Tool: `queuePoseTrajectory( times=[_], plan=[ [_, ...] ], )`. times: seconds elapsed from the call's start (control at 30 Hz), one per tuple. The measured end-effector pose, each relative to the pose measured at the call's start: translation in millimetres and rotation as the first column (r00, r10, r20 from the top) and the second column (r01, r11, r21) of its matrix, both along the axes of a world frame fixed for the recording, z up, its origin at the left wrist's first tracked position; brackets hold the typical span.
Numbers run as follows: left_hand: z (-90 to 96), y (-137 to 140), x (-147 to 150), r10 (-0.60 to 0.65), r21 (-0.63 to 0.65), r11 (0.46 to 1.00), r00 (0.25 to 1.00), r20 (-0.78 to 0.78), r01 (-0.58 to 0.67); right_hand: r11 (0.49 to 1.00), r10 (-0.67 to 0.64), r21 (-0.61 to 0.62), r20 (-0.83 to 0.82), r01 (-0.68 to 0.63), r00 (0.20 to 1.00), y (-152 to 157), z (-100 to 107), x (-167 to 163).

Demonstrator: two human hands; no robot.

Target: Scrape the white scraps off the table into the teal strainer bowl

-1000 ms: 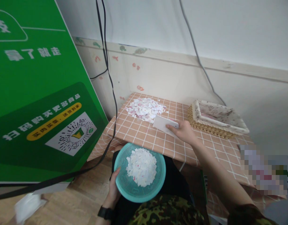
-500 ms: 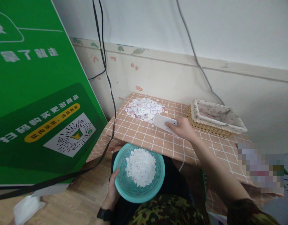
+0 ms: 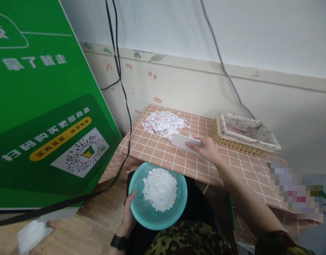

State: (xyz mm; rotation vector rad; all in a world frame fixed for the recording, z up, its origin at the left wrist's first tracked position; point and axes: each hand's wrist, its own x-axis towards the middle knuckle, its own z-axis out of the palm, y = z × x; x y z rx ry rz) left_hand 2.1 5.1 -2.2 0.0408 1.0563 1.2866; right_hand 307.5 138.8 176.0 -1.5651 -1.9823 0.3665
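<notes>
My left hand [image 3: 128, 215] grips the left rim of a round turquoise plastic basket [image 3: 138, 214], which rests over my lap below the table edge. A heap of small white paper scraps [image 3: 160, 189] lies in it. Over the table, my right hand [image 3: 207, 149] pinches a thin white scraper-like plate [image 3: 182, 140] with a small hole near its held corner. The plate's far end is at the near edge of a loose pile of torn paper pieces [image 3: 164, 123] on the checked tablecloth [image 3: 155, 147]. Whether its lower edge touches the cloth is hard to tell.
A wicker basket with a floral lining [image 3: 241, 145] stands on the table's right side against the wall [image 3: 189, 95]. To the left rises a large green sign [image 3: 46, 85], with a black strap [image 3: 128, 117] hanging in front. A white bag [image 3: 34, 233] lies on the wooden floor.
My right hand has tilted the white plate lower and flatter and shifted it slightly left, near the pile's front edge. My left hand and the turquoise basket have hardly moved.
</notes>
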Motion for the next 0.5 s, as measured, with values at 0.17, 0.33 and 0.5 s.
queuePoseTrajectory(
  times=[0.17, 0.33, 0.5],
  plan=[
    [5.9, -3, 1, 0.026, 0.011, 1.000, 1.000, -0.014, -0.026, 0.995, -0.086, 0.056, 0.032, 0.084, 0.996, -2, -6, 1],
    [18.8, -7, 1, 0.009, 0.013, 1.000, 1.000, -0.008, -0.009, 0.985, -0.140, 0.112, 0.065, 0.132, 0.988, -7, -15, 0],
    [30.1, -8, 1, 0.031, 0.036, 0.999, 1.000, 0.002, -0.031, 0.989, -0.090, 0.119, 0.051, 0.084, 0.995, -9, -19, -2]
  ],
)
